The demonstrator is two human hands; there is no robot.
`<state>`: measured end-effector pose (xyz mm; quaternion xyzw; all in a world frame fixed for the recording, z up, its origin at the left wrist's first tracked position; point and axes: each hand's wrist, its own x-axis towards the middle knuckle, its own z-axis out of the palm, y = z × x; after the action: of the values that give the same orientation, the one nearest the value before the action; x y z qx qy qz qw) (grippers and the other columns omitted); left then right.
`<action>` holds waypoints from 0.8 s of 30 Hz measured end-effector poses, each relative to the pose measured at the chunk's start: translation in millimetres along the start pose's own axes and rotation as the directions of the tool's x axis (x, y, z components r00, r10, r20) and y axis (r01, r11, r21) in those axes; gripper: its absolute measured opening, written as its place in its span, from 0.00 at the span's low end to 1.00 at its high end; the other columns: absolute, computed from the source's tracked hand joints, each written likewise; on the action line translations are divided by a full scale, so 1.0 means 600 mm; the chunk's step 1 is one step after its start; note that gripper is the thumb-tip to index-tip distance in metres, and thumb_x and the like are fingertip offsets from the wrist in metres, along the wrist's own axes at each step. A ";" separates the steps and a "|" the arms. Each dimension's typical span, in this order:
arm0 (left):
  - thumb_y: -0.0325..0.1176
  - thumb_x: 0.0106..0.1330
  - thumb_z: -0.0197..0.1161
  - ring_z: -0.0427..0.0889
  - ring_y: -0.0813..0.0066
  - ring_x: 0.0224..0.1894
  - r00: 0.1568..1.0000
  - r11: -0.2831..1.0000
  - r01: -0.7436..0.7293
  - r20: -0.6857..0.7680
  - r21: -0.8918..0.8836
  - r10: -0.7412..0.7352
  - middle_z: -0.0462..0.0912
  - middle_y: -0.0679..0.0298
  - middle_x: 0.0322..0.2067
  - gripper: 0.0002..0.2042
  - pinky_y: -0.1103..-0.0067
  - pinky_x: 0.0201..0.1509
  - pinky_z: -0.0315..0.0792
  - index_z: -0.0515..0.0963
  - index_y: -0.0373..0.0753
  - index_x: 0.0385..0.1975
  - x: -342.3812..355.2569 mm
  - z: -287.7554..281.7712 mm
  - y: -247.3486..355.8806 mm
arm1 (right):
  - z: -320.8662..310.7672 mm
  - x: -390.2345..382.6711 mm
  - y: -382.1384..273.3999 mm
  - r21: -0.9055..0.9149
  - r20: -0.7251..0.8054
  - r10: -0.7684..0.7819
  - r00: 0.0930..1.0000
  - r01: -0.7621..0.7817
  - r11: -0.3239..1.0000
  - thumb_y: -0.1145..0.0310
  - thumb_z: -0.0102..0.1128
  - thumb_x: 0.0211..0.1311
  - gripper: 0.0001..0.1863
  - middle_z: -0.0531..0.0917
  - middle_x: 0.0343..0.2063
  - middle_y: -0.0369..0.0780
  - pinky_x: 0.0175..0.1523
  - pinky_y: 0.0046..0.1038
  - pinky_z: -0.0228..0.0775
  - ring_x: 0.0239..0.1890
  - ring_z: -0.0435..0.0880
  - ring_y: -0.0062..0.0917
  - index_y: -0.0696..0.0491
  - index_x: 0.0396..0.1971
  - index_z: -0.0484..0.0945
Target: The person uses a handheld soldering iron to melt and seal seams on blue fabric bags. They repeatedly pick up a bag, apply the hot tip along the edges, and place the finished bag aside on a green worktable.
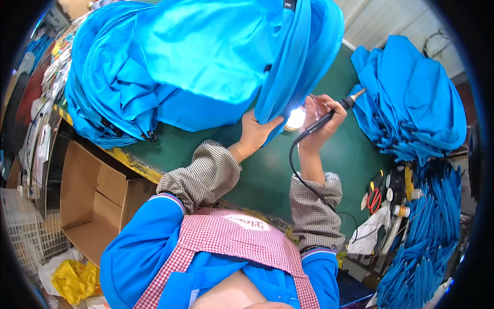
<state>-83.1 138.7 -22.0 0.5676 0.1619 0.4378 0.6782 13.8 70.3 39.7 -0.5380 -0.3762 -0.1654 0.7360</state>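
Left hand (256, 133) — fabric edge (278, 91), tabletop (265, 177) alongside

Your left hand (256, 133) grips the lower edge of the blue fabric piece (206, 46) on the green table (267, 180). Your right hand (325, 129) has the soldering iron (320, 125), tip up and right, cord (309, 181) looping down across your sleeve. Bright lamp (295, 119) sits between your hands; can't tell if you're touching it. Right side: blue fabric heap (406, 98), red-handled scissors (374, 200), blue strips (432, 221). Left: open cardboard box (82, 198).
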 end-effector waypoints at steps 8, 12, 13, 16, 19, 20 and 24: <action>0.28 0.57 0.69 0.79 0.77 0.41 0.934 0.924 0.343 0.164 -0.168 -0.317 0.82 0.64 0.39 0.15 0.77 0.46 0.73 0.78 0.34 0.43 0.002 0.033 0.035 | -0.026 0.026 -0.022 -0.291 0.035 -0.282 0.959 0.280 0.915 0.83 0.62 0.51 0.18 0.70 0.28 0.38 0.37 0.21 0.64 0.28 0.68 0.20 0.54 0.34 0.62; 0.27 0.56 0.69 0.77 0.77 0.37 0.934 0.885 0.353 0.067 -0.305 -0.350 0.81 0.68 0.36 0.12 0.78 0.43 0.71 0.77 0.37 0.39 0.001 0.020 0.008 | -0.075 0.032 0.021 -0.174 -0.074 -0.012 0.997 -0.001 0.985 0.79 0.66 0.53 0.20 0.68 0.29 0.34 0.38 0.18 0.63 0.30 0.66 0.17 0.53 0.38 0.62; 0.25 0.55 0.69 0.77 0.77 0.37 0.925 0.899 0.380 0.124 -0.218 -0.360 0.80 0.67 0.36 0.12 0.77 0.43 0.71 0.77 0.36 0.39 0.000 0.020 0.009 | -0.081 0.027 0.026 -0.117 -0.045 0.042 0.998 -0.047 0.992 0.77 0.68 0.53 0.20 0.67 0.29 0.33 0.38 0.18 0.63 0.30 0.66 0.16 0.52 0.38 0.62; 0.22 0.53 0.66 0.77 0.75 0.38 0.893 0.919 0.394 0.241 -0.013 -0.379 0.80 0.66 0.36 0.14 0.76 0.44 0.71 0.76 0.34 0.40 0.000 0.020 -0.007 | -0.085 0.005 0.042 -0.086 -0.039 0.116 0.992 -0.119 0.989 0.74 0.72 0.51 0.22 0.66 0.27 0.31 0.36 0.16 0.61 0.28 0.65 0.15 0.51 0.36 0.63; 0.21 0.53 0.62 0.76 0.76 0.39 0.846 0.866 0.453 0.206 0.212 -0.492 0.80 0.66 0.37 0.16 0.77 0.45 0.71 0.75 0.33 0.43 0.007 0.023 -0.015 | -0.075 -0.002 0.025 -0.143 -0.049 0.070 0.996 -0.076 0.987 0.74 0.72 0.50 0.22 0.67 0.27 0.32 0.34 0.16 0.61 0.27 0.66 0.14 0.51 0.36 0.63; 0.21 0.53 0.61 0.76 0.76 0.40 0.824 0.826 0.482 0.169 0.292 -0.540 0.79 0.66 0.37 0.17 0.77 0.45 0.71 0.74 0.33 0.45 0.009 0.026 -0.013 | -0.074 -0.006 0.020 -0.175 -0.052 0.078 0.996 -0.086 0.981 0.74 0.72 0.50 0.22 0.67 0.26 0.32 0.33 0.16 0.61 0.26 0.66 0.14 0.51 0.36 0.63; 0.29 0.55 0.68 0.77 0.78 0.34 0.871 0.893 0.442 0.279 -0.087 -0.405 0.80 0.66 0.32 0.10 0.78 0.40 0.72 0.78 0.34 0.35 -0.006 0.052 0.012 | -0.081 -0.002 0.028 -0.302 -0.068 0.043 0.997 -0.061 0.951 0.74 0.71 0.50 0.21 0.67 0.24 0.32 0.31 0.16 0.61 0.24 0.65 0.14 0.52 0.35 0.63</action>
<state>-65.8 115.9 -6.8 0.5175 0.1616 0.2127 0.8129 42.2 31.7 21.2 -0.6492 -0.3097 -0.2179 0.6596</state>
